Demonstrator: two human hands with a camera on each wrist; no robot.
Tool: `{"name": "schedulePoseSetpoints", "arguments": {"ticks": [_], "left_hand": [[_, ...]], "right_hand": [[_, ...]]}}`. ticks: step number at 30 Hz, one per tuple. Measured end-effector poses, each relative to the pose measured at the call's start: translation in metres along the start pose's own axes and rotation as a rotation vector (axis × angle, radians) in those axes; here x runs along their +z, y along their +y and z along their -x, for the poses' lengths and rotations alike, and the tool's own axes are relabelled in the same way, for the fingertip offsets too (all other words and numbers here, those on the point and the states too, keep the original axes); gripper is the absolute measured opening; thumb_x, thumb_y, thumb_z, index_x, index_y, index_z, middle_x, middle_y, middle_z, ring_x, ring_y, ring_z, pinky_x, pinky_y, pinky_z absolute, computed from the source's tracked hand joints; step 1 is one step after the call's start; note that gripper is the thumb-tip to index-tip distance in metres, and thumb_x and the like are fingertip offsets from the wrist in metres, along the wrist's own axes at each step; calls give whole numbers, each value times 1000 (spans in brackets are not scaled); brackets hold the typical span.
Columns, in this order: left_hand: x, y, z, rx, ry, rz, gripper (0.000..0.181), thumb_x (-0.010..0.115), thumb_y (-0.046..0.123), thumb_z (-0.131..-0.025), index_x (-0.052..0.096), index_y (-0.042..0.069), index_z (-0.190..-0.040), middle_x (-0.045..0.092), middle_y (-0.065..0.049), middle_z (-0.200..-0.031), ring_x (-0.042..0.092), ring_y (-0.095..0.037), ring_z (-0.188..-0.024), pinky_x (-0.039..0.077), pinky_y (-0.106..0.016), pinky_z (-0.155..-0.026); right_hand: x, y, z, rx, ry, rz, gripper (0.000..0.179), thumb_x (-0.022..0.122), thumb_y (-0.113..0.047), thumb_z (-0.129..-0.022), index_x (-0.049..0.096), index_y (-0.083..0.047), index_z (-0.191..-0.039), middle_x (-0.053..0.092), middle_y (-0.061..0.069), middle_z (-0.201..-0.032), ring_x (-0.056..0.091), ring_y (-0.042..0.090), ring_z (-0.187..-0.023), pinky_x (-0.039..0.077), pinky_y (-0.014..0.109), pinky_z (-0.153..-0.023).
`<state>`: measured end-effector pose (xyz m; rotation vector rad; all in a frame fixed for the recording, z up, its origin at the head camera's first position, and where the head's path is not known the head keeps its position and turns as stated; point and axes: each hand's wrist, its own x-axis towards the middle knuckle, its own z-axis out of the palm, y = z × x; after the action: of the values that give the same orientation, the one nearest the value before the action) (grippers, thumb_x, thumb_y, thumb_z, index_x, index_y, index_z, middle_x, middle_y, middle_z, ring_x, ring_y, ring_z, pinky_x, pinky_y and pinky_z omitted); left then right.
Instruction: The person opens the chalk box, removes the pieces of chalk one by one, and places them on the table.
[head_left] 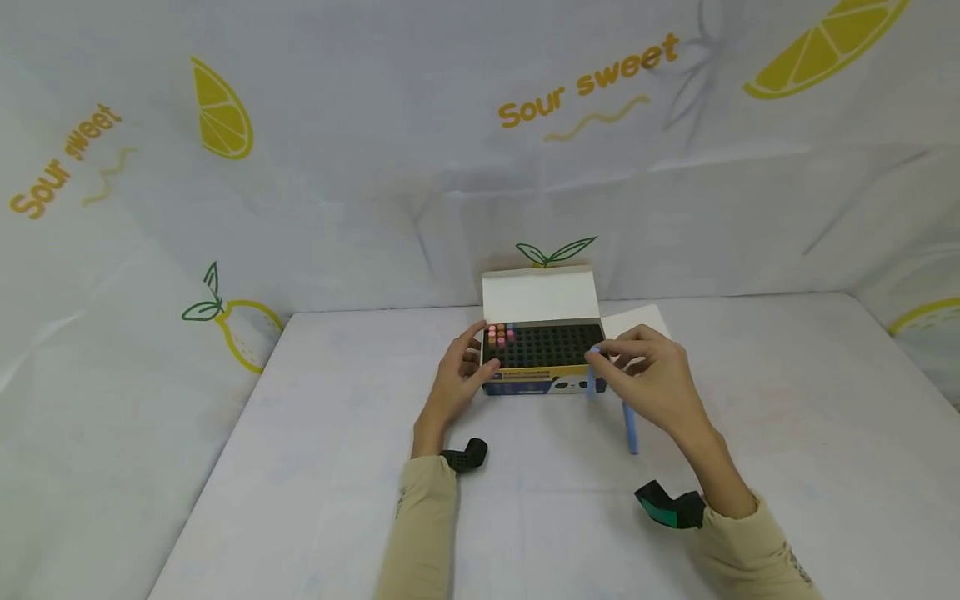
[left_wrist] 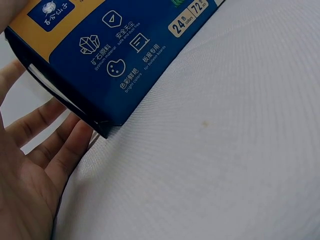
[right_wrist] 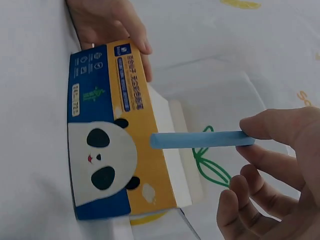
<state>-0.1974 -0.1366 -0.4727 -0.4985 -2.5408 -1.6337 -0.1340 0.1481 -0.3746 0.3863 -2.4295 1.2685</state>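
Clock read from above the chalk box (head_left: 532, 381), 12 at the back: we find the box on the white table (head_left: 337, 458), white lid (head_left: 538, 296) raised at 12 o'clock, side flap (head_left: 637, 319) spread between 2 and 3. At 9, we see the left hand (head_left: 452, 372) gripping the box's end, thumb at the front corner, fingers along the side. At 3 to 4, the right hand (head_left: 651, 377) pinches a blue chalk stick (right_wrist: 195, 140) between thumb and index finger; from overhead we see this stick pointing down by the front, near the box's 4 o'clock corner. Whether its lower end touches the box, we cannot tell. A second blue stick (head_left: 631, 429) lies on the table between 4 and 5. Inside the black holder (head_left: 551, 343), we note a cluster of orange, pink and blue chalk ends (head_left: 501, 335) at 10 o'clock. On the box front we record a printed panda face (right_wrist: 102, 157), toward 5.
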Motion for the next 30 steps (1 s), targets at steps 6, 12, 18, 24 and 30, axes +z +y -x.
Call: {"name": "schedulePoseSetpoints", "arguments": {"ticks": [6,12,18,24,30], "left_hand": [[0,-1,-1,3,0,5,69,65,45,-96,37,32,-158,53,-15,-129,58,-22,-100,52,-40,-91],[1,-2,-1,10,2,9,68,64,45,-97,37,32,-158,53,-16,-129,58,-22,-100,53,-40,-91],[0,-2,2,-1,2,11,67,66,39,-97,37,33,-158,54,-15,-129,57,-21,-99,52,-39,-90],[0,-1,2,-9,-1,26,68,66,26,-97,38,30,-158,54,-15,-129,57,-24,-100,52,-39,-90],[-1,4,-1,-16,-26,16,70,64,18,-98,33,18,-161,50,-24,-134,57,-31,-104,50,-41,-91]], "right_hand": [[-24,9,7,21,-94,99,15,81,-11,-85,81,-1,-97,68,9,-88,54,-5,-72,48,21,-57],[-43,17,8,51,-205,156,18,81,-16,-86,81,-3,-99,68,5,-87,54,-3,-70,45,22,-56],[-57,28,10,159,-322,193,19,79,-22,-90,81,-5,-99,73,6,-92,59,4,-76,49,23,-62],[-55,40,8,284,-447,221,29,75,-28,-92,81,-2,-102,77,12,-100,60,12,-78,47,27,-64],[-51,51,6,374,-538,211,30,73,-28,-93,81,-1,-102,78,17,-105,62,14,-81,49,31,-68]]}}
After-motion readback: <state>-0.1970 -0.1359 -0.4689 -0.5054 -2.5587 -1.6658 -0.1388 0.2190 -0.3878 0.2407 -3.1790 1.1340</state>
